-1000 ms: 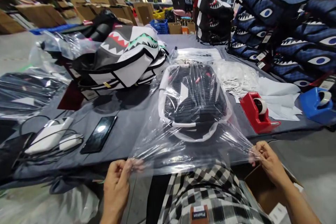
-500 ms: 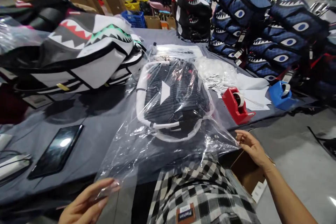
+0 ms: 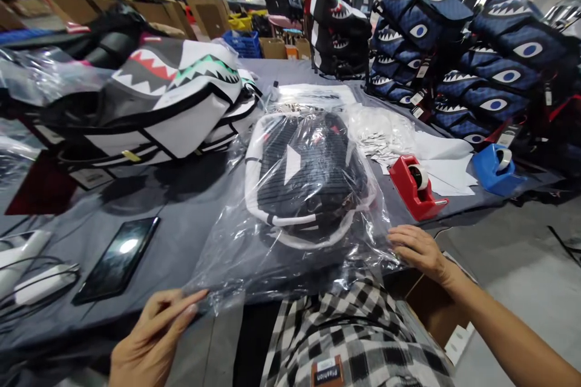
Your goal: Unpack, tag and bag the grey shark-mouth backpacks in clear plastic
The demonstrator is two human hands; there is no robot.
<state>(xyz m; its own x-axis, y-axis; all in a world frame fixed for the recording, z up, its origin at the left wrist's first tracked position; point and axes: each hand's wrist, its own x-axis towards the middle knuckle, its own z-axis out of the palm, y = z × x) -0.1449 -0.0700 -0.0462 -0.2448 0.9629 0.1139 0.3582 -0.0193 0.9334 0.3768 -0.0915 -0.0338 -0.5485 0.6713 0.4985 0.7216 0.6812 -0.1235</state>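
A black backpack with white trim and a white patch (image 3: 294, 164) lies flat on the grey-covered table, inside a clear plastic bag (image 3: 254, 269). The near end of the bag reaches the table's front edge. My left hand (image 3: 152, 329) pinches the bag's near left corner between thumb and forefinger. At the bag's right side, my right hand (image 3: 418, 252) has its fingers closed together on the film; its thumb is mostly hidden.
A red tape dispenser (image 3: 415, 187) and a blue one (image 3: 497, 169) stand at the right, near white paper sheets (image 3: 442, 157). Blue shark-face backpacks (image 3: 417, 30) are stacked behind. Grey-and-white backpacks (image 3: 181, 109), a black phone (image 3: 117, 260) and a cabled white device (image 3: 45, 284) lie left.
My right hand has moved slightly inward and its fingers lie closer against the bag. The bag's near edge has dropped lower and sags less tautly between my hands. The view has shifted a little.
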